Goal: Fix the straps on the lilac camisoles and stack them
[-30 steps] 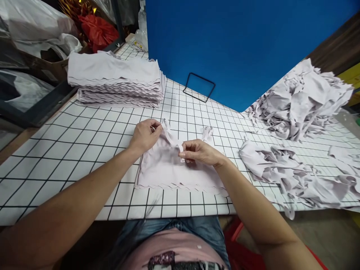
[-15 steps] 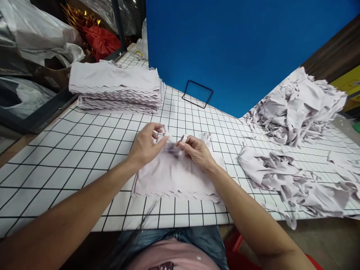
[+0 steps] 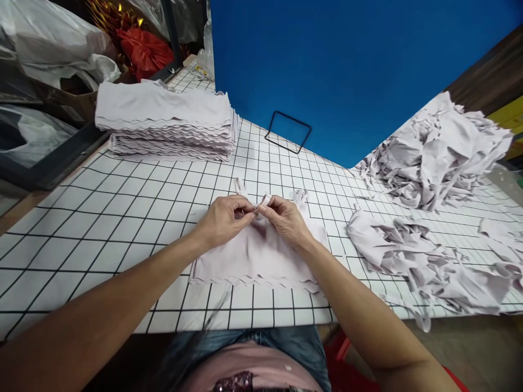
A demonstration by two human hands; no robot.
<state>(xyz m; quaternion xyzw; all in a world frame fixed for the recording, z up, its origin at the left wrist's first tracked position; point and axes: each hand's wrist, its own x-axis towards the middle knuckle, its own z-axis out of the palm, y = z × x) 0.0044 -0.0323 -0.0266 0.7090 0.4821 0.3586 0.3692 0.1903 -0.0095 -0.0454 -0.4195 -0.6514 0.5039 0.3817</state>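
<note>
A pale lilac strapped top (image 3: pixel 253 258) lies on the table in front of me, its wavy hem towards my body. At its upper edge my left hand (image 3: pixel 229 220) and my right hand (image 3: pixel 284 218) meet, thumbs and fingers pinched. Both pinch fabric at the neckline; the fingertips hide exactly what is between them. Part of a narrow strap sticks up above my right fingers. One loose strap (image 3: pixel 239 186) stands beyond my left hand, another strap (image 3: pixel 301 197) beyond my right.
Folded matching garments form a stack (image 3: pixel 167 122) at the back left. A crumpled pile (image 3: pixel 433 152) and loose garments (image 3: pixel 425 261) lie to the right. Behind, a blue panel (image 3: pixel 327 71) stands near a black wire frame (image 3: pixel 288 132). Bags (image 3: pixel 61 43) fill a shelf at left.
My left hand has moved right and closed in a pinch against my right fingertips. It has come away from the left strap. My right hand stays nearly in place.
</note>
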